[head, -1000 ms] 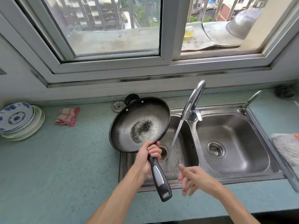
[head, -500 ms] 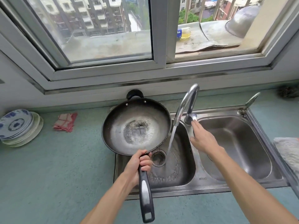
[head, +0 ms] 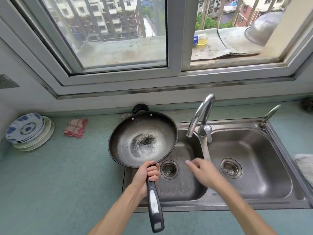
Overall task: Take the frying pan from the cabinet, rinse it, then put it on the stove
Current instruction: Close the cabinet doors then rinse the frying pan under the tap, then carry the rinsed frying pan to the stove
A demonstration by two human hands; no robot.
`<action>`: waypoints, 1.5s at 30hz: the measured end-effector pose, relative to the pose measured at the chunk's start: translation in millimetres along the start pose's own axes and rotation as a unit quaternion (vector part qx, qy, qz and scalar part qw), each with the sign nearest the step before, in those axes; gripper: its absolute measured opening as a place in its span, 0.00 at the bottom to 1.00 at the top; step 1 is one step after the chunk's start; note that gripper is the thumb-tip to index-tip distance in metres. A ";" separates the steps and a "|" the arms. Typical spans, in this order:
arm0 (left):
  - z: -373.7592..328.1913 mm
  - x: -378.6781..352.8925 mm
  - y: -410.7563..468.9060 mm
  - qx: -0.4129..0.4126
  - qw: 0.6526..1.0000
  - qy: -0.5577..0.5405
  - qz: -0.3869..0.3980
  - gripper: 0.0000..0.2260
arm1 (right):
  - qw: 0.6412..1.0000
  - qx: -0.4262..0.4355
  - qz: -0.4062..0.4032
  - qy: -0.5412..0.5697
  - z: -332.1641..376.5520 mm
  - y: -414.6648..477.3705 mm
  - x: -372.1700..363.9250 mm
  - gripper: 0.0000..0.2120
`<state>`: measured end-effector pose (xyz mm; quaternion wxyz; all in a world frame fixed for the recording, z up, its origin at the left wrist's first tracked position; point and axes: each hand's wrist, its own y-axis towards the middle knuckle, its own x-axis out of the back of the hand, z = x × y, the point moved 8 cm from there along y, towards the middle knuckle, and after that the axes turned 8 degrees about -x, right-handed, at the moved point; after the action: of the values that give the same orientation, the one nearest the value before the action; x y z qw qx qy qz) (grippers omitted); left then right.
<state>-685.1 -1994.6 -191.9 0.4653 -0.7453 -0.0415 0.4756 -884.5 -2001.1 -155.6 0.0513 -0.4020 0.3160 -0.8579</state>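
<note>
A: Dark steel frying pan (head: pixel 143 139), wet and speckled at centre, held level over the left basin's near-left edge. Why there?
B: Drips fall into the sink (head: pixel 286 168), I'd judge. Left hand (head: pixel 145 175) has a clenched grip on the handle (head: pixel 155 206).
A: Right hand (head: pixel 203 168)?
B: Blurred, fingers loose, holding nothing, over the divider.
A: Obstacles?
B: Tap spout (head: pixel 201 114) just right of the rim; plates (head: pixel 28 131) and red cloth (head: pixel 76 128) sit by the counter's back-left edge.

Home kitchen: double steel sink (head: pixel 279 143), faucet (head: pixel 202 114), stacked plates (head: pixel 28 129), countertop (head: pixel 59 175).
</note>
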 end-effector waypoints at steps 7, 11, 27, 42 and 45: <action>-16.7 -10.3 -13.5 -0.091 0.987 0.115 -0.059 0.13 | 0.932 -0.039 0.251 0.259 75.1 -112.3 -94.9 0.19; -29.1 -12.8 -23.3 -0.152 0.958 0.216 -0.110 0.13 | 0.888 -0.055 0.214 0.403 89.3 -124.6 -119.0 0.08; 7.5 2.6 -103.0 -0.043 0.958 0.283 0.016 0.06 | 0.567 -0.076 0.385 0.724 64.3 -185.6 -153.8 0.18; 87.6 33.8 -158.6 -0.166 0.957 0.173 0.161 0.10 | 0.893 0.039 0.259 0.367 0.7 -233.4 -118.4 0.13; 90.9 62.0 -181.7 -0.187 0.955 0.178 0.143 0.12 | 0.934 0.081 0.244 0.246 -2.7 -249.3 -119.1 0.09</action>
<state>-650.1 -1801.4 -110.6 0.2445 -0.8900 0.0608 0.3801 -765.1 -1760.8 -89.7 0.2123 -0.0831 0.3362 -0.9138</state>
